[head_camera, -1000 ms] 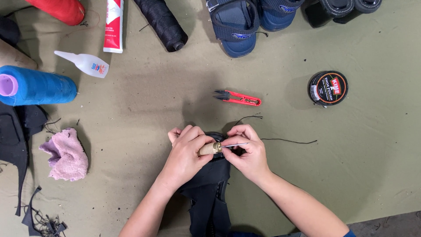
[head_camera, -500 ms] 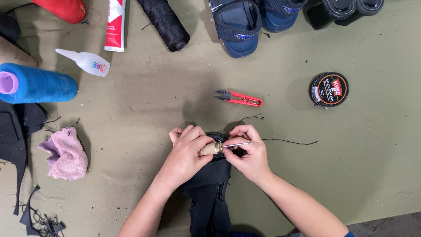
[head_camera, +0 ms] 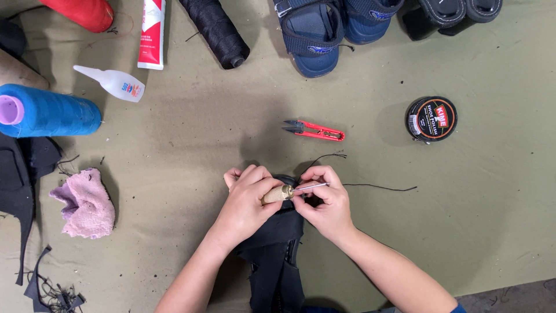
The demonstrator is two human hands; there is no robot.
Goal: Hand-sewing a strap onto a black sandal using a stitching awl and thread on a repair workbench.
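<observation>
While the left hand [head_camera: 246, 200] clamps the awl [head_camera: 278, 193] and the right hand [head_camera: 327, 203] pinches its needle [head_camera: 310, 186], brace the shoe [head_camera: 275, 255] and guide the thread [head_camera: 376, 186] straight.

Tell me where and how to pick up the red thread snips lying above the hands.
Grip the red thread snips across the red handle, probably near its middle, coming straight down from above. They lie flat on the olive cloth with the dark blades pointing left, so fingers should close on the two long edges and keep to the right of the tips. The space around them is free of other things.
</observation>
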